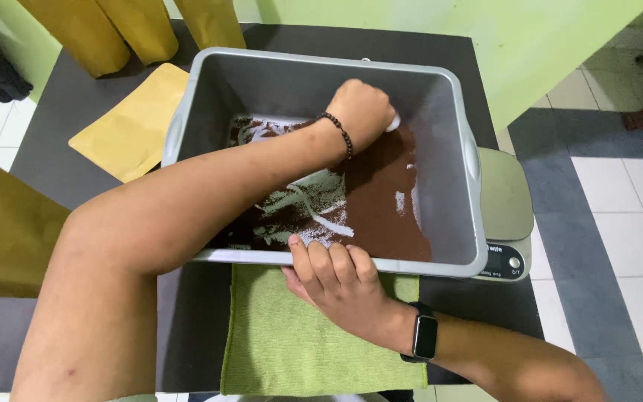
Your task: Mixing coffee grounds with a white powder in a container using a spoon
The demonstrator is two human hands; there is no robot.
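Mid-sweep inside the grey tub (pixel 455 149): dragging brown powder (pixel 381 201) across its floor, with pale streaks bared toward the tub's left half and the bulk lying toward its right and near wall. Reaching over the tub's left rim, deep inside near the far wall, the left hand (pixel 362 112), clenched into a fist around a small white piece (pixel 393 123), too hidden to name. Clamped over the middle of the tub's near rim, the right hand (pixel 333 272), fingers (pixel 314 257) curled inside, bracing it.

By judgement, calling next for a firm hold on that rim and a low, even pull toward the heap, so as not to tip the tub or spill over its wall.

Beyond the tub, a light green wall (pixel 440 22); to its right and left, white floor tiles (pixel 619 223). Beneath it, a black tabletop (pixel 53 149). Under its near edge, a green cloth (pixel 299 335). Under its right side, partly covered, a grey scale (pixel 504 201). Left of it, a flat yellow pouch (pixel 132 123); behind that, standing mustard pouches (pixel 98 30).
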